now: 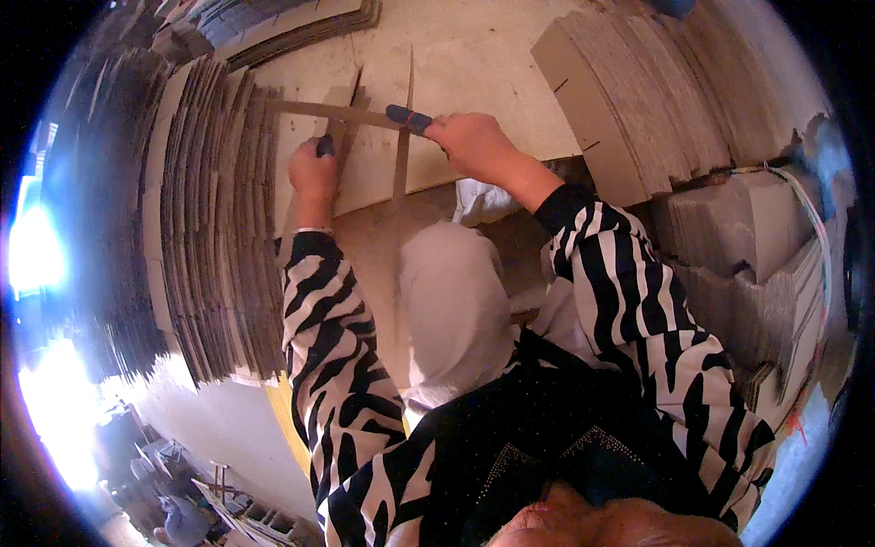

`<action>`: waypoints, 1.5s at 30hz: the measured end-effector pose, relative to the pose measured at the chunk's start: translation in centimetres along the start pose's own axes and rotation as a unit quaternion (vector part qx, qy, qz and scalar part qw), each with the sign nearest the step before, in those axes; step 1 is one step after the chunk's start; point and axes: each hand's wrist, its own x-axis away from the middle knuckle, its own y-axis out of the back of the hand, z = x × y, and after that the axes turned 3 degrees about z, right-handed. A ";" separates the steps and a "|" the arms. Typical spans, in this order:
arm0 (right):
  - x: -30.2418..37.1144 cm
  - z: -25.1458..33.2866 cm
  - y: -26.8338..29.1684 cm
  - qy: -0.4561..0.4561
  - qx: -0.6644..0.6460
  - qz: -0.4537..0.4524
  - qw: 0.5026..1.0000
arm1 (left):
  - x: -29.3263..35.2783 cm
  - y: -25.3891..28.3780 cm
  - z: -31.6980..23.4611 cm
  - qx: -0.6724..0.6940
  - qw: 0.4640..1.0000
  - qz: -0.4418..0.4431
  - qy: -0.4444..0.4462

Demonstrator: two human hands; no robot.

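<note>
Right hand point(469, 141) closed around a blue-handled tool point(409, 118). Left hand point(313, 173) clenched on a dark handle point(324, 144). Both bear on a flat, pale cardboard sheet point(474, 73) crossed by narrow strips point(333, 111). Fanned stacks of corrugated cardboard point(214, 219) stand left, with more point(638, 100) to the right.

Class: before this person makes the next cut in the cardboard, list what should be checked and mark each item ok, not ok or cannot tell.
1. Right hand grips the blue-handled tool: ok.
2. Left hand holds a dark-handled tool: ok.
3. Cardboard sheet lies flat: ok.
4. Loose cardboard strips cleared off the sheet: not ok.
5. Blade edges visible: cannot tell.
6. Cardboard stacks clear of both hands: ok.
</note>
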 end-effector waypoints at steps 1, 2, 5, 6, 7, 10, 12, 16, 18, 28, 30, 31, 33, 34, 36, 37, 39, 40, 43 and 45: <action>0.0 -0.3 0.2 -0.009 0.005 -0.007 1.000 | -0.1 -0.2 -1.4 -0.004 0.999 -0.012 -0.040; -0.3 0.4 -1.1 -0.004 -0.007 -0.007 1.000 | 1.4 0.3 -1.2 -0.050 0.998 -0.014 -0.021; -0.2 -0.2 -0.4 -0.011 0.011 -0.010 1.000 | 1.9 -0.3 -3.6 -0.092 0.995 -0.041 -0.027; 0.0 -0.8 0.5 -0.017 0.025 -0.011 0.999 | 1.4 -1.4 -4.3 -0.061 0.995 -0.061 -0.046; 0.4 -1.5 0.9 -0.021 0.031 -0.012 0.999 | 1.0 -2.9 -4.9 -0.033 0.994 -0.079 -0.063; -0.1 0.9 -1.9 0.018 -0.022 -0.005 1.000 | 2.2 -4.3 2.0 0.128 0.978 -0.069 0.150; 0.2 0.2 -1.7 0.019 -0.022 -0.020 0.999 | 1.3 -2.3 0.0 0.158 0.980 -0.065 0.106; 0.7 -1.3 -1.3 -0.011 0.014 0.004 1.000 | -0.8 -1.8 -1.8 0.185 0.981 -0.037 0.035; 0.5 -1.2 -1.3 -0.033 0.011 0.018 0.999 | -1.1 -2.0 -1.0 0.216 0.973 -0.073 0.045; 0.4 -1.4 1.6 -0.004 0.033 -0.080 0.996 | -1.1 -3.8 -3.4 0.177 0.978 0.039 0.100; 0.3 -1.4 1.8 -0.011 0.023 -0.074 0.997 | -2.4 -6.4 -0.4 0.064 0.998 0.023 0.008; -0.5 1.0 -1.1 0.022 -0.011 -0.043 0.999 | 0.5 -6.1 5.2 -0.021 1.000 0.022 0.004; 0.0 0.5 -0.7 0.029 0.021 -0.006 0.999 | 0.1 -6.0 3.0 0.158 0.980 0.010 0.124; 0.3 0.1 -0.4 0.017 0.026 -0.007 0.999 | -0.3 -5.1 1.3 0.245 0.953 0.004 0.180; 1.9 -3.1 2.0 -0.037 0.062 -0.022 0.997 | -3.2 -3.6 -6.2 0.258 0.961 0.031 0.099; 1.4 -2.5 1.1 -0.039 0.053 -0.023 0.998 | -2.4 -2.2 -5.5 0.238 0.966 0.032 0.093; 0.6 -1.1 -0.5 -0.045 0.037 -0.025 0.998 | -1.7 -1.9 -1.2 0.159 0.985 -0.036 0.059; 0.5 -0.9 -0.3 -0.041 0.031 -0.028 0.998 | -1.8 -1.3 -0.8 0.128 0.989 -0.068 0.033; 0.4 -0.8 0.0 -0.035 0.026 -0.016 0.999 | -1.6 0.5 0.1 0.158 0.985 -0.034 0.055; 0.6 -1.5 0.2 -0.044 0.047 0.015 0.998 | -1.8 -0.4 -1.5 0.282 0.958 0.015 0.052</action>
